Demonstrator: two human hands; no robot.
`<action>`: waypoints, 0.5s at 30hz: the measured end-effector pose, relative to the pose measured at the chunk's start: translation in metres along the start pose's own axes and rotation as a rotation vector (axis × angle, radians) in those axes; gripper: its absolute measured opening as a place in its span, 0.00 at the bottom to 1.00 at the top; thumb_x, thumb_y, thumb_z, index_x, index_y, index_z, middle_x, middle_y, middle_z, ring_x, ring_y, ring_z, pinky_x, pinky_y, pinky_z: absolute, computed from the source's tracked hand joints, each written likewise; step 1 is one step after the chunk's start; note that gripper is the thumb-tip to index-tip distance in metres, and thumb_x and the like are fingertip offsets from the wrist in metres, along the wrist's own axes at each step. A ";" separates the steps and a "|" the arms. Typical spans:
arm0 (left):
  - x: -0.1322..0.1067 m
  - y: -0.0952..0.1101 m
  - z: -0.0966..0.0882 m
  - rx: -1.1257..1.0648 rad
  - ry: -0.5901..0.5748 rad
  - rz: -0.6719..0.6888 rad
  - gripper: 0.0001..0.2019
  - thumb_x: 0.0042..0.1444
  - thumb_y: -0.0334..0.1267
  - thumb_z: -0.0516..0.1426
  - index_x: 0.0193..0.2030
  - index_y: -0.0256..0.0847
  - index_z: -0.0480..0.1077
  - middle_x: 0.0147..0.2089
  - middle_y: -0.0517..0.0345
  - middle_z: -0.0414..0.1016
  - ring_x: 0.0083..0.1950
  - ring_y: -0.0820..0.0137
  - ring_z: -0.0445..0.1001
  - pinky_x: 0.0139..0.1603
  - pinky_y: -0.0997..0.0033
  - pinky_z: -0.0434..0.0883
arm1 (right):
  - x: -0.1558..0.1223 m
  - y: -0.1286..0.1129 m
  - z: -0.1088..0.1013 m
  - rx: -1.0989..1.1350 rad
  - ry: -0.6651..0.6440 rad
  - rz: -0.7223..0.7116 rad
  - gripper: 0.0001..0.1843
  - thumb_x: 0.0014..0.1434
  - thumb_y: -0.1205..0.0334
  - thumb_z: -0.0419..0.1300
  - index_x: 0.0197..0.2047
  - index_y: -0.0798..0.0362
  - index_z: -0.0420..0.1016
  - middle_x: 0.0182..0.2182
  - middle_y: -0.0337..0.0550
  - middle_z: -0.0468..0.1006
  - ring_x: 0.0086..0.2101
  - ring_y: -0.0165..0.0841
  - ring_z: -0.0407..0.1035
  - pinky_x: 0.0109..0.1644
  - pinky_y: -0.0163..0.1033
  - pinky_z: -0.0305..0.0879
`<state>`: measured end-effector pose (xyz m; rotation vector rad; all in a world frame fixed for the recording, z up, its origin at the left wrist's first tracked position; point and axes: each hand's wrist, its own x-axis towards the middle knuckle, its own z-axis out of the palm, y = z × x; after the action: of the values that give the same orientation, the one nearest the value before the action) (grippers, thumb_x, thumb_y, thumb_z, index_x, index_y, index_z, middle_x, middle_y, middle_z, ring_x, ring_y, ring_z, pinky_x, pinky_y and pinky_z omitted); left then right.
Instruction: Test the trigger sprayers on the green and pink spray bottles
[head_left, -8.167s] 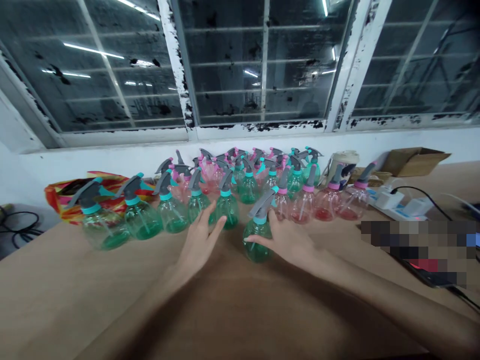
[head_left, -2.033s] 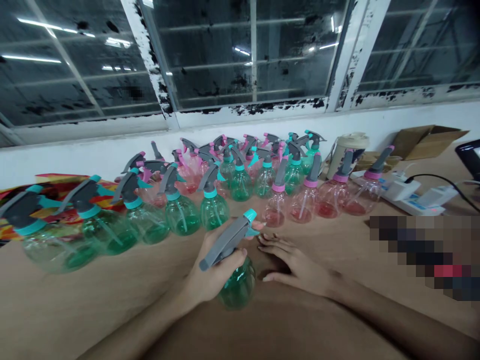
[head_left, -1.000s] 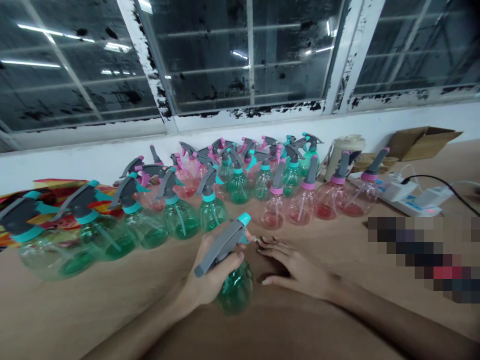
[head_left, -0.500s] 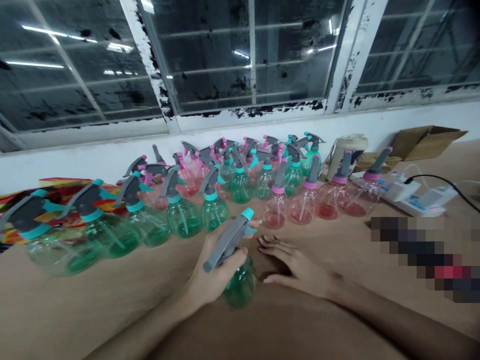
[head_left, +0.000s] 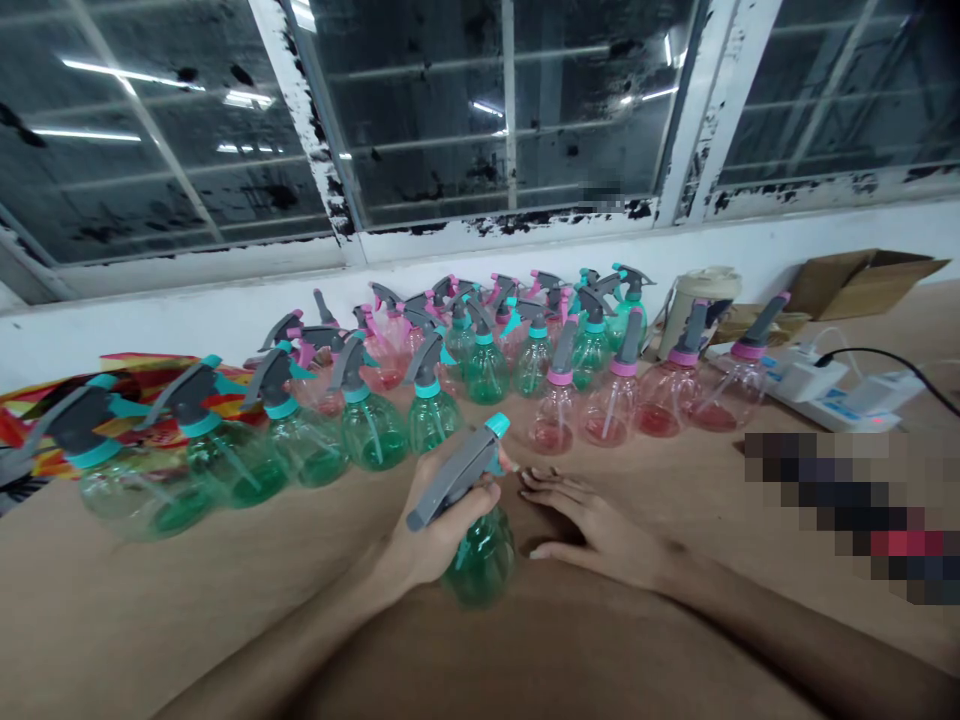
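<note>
My left hand [head_left: 427,530] is wrapped round the neck of a green spray bottle [head_left: 480,555] with a grey trigger head and teal nozzle, tilted toward me just above the brown table [head_left: 225,600]. My right hand [head_left: 592,525] lies flat on the table just right of that bottle, fingers stretched out and together, holding nothing. Behind them stands a front row of green spray bottles [head_left: 371,425] on the left and pink spray bottles [head_left: 604,405] on the right.
Several more green and pink bottles [head_left: 487,330] crowd the back by the white wall under the windows. A colourful bag [head_left: 142,385] lies far left. A white power strip [head_left: 817,395] with a black cable, a cream container [head_left: 701,295] and a cardboard box [head_left: 855,285] sit at the right.
My left hand, empty 8 s ago, now grips the green bottle that my right hand was touching then. Over the last second both hands stay nearly still; the view shifts slightly.
</note>
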<state>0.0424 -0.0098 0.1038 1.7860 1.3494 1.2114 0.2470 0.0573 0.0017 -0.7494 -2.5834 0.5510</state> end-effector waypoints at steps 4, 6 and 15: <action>0.000 0.002 0.000 0.051 -0.004 0.053 0.13 0.49 0.31 0.53 0.42 0.46 0.72 0.33 0.61 0.72 0.31 0.70 0.67 0.36 0.70 0.67 | -0.001 0.002 0.001 0.023 0.022 0.001 0.36 0.56 0.41 0.55 0.62 0.50 0.58 0.60 0.47 0.62 0.60 0.40 0.52 0.63 0.53 0.50; 0.001 0.005 0.000 0.049 -0.051 0.073 0.17 0.49 0.29 0.52 0.45 0.47 0.72 0.38 0.61 0.74 0.31 0.71 0.67 0.36 0.70 0.67 | -0.001 0.001 0.001 0.030 0.023 -0.001 0.35 0.56 0.42 0.55 0.62 0.50 0.58 0.60 0.48 0.62 0.60 0.40 0.53 0.63 0.53 0.50; 0.000 0.002 0.002 0.071 -0.003 0.040 0.18 0.47 0.30 0.52 0.45 0.45 0.71 0.28 0.62 0.70 0.24 0.71 0.61 0.26 0.72 0.63 | -0.002 0.004 0.004 0.046 0.029 -0.007 0.35 0.56 0.43 0.55 0.62 0.49 0.58 0.60 0.47 0.62 0.60 0.41 0.52 0.63 0.53 0.50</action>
<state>0.0449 -0.0103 0.1050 1.8713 1.3768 1.1942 0.2481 0.0584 -0.0034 -0.7269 -2.5368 0.5911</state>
